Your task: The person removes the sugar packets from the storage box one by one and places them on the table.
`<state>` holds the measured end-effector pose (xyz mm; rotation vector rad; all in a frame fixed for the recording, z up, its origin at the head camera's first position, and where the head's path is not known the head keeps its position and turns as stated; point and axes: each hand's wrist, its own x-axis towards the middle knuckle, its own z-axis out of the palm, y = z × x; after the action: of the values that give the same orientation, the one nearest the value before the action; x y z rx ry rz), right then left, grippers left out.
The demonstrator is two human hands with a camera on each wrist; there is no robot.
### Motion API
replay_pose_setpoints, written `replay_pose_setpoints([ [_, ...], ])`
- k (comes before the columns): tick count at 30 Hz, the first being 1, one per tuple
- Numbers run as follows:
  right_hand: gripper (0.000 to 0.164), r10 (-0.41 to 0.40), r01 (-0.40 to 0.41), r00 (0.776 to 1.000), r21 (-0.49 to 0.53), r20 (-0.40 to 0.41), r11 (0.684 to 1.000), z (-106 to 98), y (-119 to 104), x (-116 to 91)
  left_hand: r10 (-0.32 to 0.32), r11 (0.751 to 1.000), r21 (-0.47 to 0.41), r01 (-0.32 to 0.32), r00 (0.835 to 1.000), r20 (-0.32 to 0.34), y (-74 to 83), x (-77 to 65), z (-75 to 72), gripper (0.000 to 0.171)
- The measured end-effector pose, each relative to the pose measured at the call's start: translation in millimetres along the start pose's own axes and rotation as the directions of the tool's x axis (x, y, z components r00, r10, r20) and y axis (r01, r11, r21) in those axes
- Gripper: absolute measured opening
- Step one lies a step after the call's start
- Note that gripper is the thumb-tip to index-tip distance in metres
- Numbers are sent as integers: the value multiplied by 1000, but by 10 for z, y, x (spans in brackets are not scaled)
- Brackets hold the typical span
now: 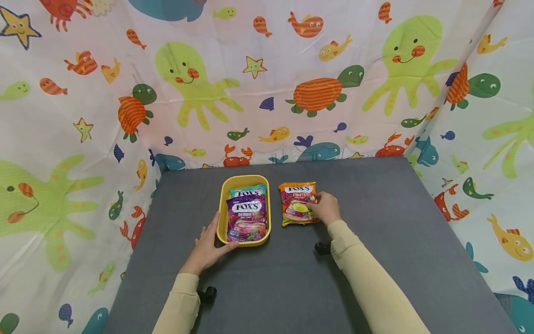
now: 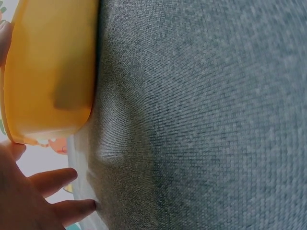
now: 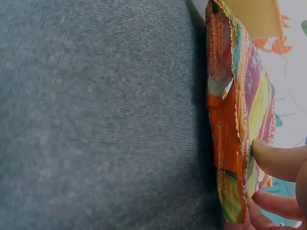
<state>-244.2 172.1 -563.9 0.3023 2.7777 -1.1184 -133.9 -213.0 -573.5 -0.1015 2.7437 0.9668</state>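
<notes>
A yellow plastic tub (image 1: pixel 223 211) stands on the grey table, holding a purple Fox's Berries candy bag (image 1: pixel 247 218) that overlaps a teal Fox's bag (image 1: pixel 255 189). My left hand (image 1: pixel 207 248) holds the tub's near left corner between thumb and index finger. Its other fingers spread away from the wall in the left wrist view. To the right of the tub is an orange Fox's Fruits candy bag (image 1: pixel 294 204). Its right edge is pinched between the thumb and fingers of my right hand (image 1: pixel 327 208). In the right wrist view this bag (image 3: pixel 228 124) appears edge-on, close to the cloth.
Grey cloth covers the table (image 1: pixel 267 287). A white curtain (image 1: pixel 275 51) printed with sea animals hangs behind it and along both sides. Each wrist carries a small black mount, the left one (image 1: pixel 207 295) and the right one (image 1: pixel 322 248).
</notes>
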Motion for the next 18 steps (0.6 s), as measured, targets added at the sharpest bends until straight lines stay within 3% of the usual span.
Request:
replay_pose_setpoints([
  [10,63,-74,72,997,-55,-26,996,-55,-82,-43,-10,1000,-8,10,1000,6,-4,-14,5,119],
  [18,62,-152,150,988,55,34,987,-161,-402,-135,0,1000,-3,0,1000,9,12,-9,-20,119],
])
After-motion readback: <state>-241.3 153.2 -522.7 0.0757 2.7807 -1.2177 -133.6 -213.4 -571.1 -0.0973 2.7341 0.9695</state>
